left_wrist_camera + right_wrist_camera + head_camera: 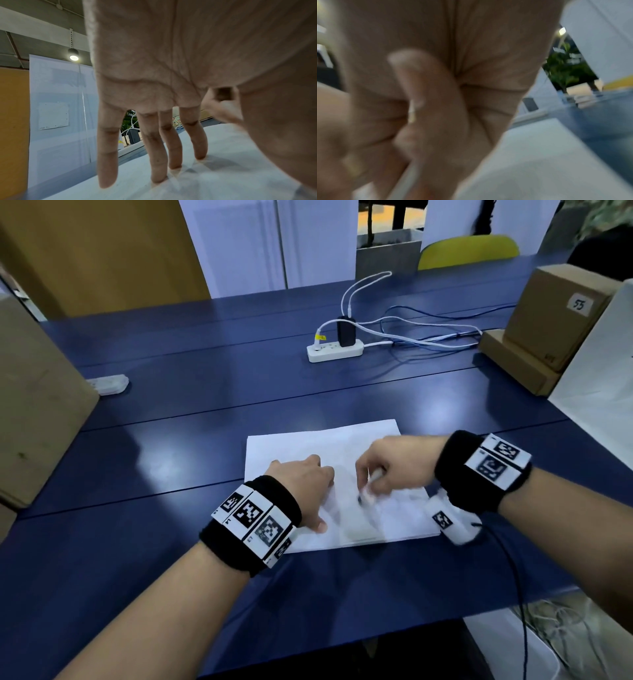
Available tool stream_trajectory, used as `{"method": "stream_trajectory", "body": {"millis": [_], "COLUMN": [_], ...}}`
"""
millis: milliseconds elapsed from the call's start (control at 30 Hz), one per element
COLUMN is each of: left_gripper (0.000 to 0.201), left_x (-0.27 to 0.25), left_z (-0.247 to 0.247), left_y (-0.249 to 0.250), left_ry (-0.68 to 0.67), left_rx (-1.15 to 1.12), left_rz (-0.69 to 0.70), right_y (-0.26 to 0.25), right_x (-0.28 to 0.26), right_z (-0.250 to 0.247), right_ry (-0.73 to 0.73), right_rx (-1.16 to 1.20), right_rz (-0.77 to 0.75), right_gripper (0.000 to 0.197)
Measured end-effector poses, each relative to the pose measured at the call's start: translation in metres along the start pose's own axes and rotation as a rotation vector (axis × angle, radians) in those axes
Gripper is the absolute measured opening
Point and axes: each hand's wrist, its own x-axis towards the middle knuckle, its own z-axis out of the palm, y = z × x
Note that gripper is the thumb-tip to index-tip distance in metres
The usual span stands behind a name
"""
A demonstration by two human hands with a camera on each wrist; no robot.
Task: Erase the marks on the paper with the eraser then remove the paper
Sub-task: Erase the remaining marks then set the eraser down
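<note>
A white sheet of paper [318, 446] lies on the blue table [205, 405] in the head view. My left hand [305, 484] presses its straight fingers [157, 148] down on the paper's [223, 142] left part. My right hand [387, 467] is blurred over the middle of the sheet and pinches a small white eraser [368, 496] against the paper. In the right wrist view the curled fingers [433, 115] are blurred and the eraser is hard to make out. Marks on the paper are too faint to tell.
A white power strip [334, 350] with a black charger and trailing cables sits at the back. Cardboard boxes [548, 316] stand at the right and another box [34, 405] at the left. A small white object [109, 384] lies at the left. A yellow chair [469, 251] stands behind the table.
</note>
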Motion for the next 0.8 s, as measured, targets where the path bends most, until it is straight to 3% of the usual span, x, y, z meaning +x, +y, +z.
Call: {"method": "stream_trajectory", "body": {"millis": [67,100,233,300,467,533,633,700,800], "left_gripper": [0.066,0.066,0.067,0.067,0.065,0.066,0.067,0.068,0.069], "left_x": [0.0,0.0,0.0,0.0,0.001,0.002,0.002,0.001,0.0], "left_z": [0.0,0.0,0.0,0.0,0.001,-0.001,-0.001,-0.001,0.002], "left_y": [0.0,0.0,0.0,0.0,0.0,0.0,0.0,0.0,-0.002], "left_ry": [-0.004,-0.005,0.0,0.003,-0.004,-0.005,-0.007,-0.007,0.0], "left_rx": [-0.006,-0.007,-0.017,-0.014,-0.013,-0.006,-0.009,-0.012,-0.023], "left_rz": [0.001,0.003,0.004,0.003,0.001,0.002,0.003,0.003,0.003], "right_y": [-0.009,-0.01,0.002,0.006,-0.01,-0.009,0.002,0.005,-0.006], "right_x": [-0.008,-0.009,0.009,0.01,-0.006,0.0,0.013,0.011,-0.006], "right_z": [0.008,0.008,-0.009,-0.01,0.005,0.0,-0.013,-0.012,0.002], "right_ry": [-0.191,-0.188,0.205,0.26,-0.13,-0.058,0.2,0.258,-0.021], "right_rx": [0.041,0.036,-0.045,-0.063,-0.003,-0.028,-0.017,-0.036,0.039], "right_rz": [-0.038,-0.047,0.054,0.07,0.001,0.012,0.097,0.091,-0.001], "right_gripper": [0.013,0.013,0.006,0.003,0.01,0.008,0.005,0.002,0.008]}}
